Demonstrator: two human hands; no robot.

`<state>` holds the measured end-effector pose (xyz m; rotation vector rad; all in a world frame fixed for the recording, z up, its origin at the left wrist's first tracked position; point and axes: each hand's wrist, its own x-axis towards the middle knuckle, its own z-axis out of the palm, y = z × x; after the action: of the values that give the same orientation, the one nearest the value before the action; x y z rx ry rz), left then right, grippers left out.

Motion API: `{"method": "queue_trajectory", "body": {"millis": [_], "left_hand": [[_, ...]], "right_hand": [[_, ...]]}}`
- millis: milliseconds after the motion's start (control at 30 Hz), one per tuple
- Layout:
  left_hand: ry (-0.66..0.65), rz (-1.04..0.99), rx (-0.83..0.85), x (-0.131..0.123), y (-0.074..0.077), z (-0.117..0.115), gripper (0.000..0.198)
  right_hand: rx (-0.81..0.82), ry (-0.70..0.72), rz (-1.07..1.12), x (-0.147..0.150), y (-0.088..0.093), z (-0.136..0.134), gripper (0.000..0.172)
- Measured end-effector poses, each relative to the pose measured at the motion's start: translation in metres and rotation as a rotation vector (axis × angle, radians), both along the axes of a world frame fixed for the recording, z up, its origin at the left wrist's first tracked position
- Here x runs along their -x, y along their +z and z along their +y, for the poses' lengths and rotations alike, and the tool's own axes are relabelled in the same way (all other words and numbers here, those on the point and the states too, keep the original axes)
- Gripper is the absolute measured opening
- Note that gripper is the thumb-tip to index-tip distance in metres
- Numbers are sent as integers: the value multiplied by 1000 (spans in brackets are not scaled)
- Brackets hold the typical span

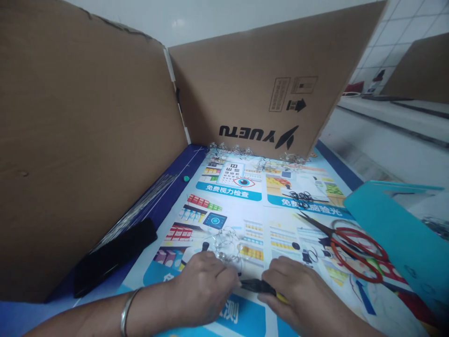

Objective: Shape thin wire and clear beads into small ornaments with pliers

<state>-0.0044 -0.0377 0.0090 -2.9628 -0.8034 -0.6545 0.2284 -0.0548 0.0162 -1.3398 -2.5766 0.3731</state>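
Note:
My left hand (205, 290), a bracelet on its wrist, is closed at the near middle of the table. Loops of thin silvery wire (228, 245) rise just beyond its knuckles and appear to run into its fingers; the held part is hidden. My right hand (298, 295) is wrapped round a pair of pliers (257, 285) with dark jaws and a yellow-edged handle. The jaws point left, their tips right beside my left fingertips. Whether they grip the wire cannot be seen.
Red-handled scissors (358, 248) lie to the right, near a turquoise holder (403, 234). On the left are a black phone-like object (115, 257) and straight wires (140, 201). Cardboard panels (245, 93) wall the left and back. Dark wire coils (300, 196) rest on the printed sheet (224, 210).

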Motion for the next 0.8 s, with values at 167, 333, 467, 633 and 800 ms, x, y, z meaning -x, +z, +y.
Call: {"method": "queue_trajectory", "body": {"millis": [167, 333, 467, 633, 800], "left_hand": [[29, -43, 37, -1, 1, -3, 15], [134, -206, 120, 10, 11, 12, 23], [369, -370, 355, 20, 18, 45, 15], [181, -399, 776, 16, 16, 71, 39], [131, -389, 869, 4, 3, 74, 26]], "right_hand": [[-88, 49, 15, 0, 0, 0, 10], [-114, 2, 59, -7, 0, 8, 9], [-198, -64, 95, -13, -1, 20, 15], [-243, -98, 65, -8, -2, 31, 19], [-379, -78, 28, 0, -5, 38, 22]]}}
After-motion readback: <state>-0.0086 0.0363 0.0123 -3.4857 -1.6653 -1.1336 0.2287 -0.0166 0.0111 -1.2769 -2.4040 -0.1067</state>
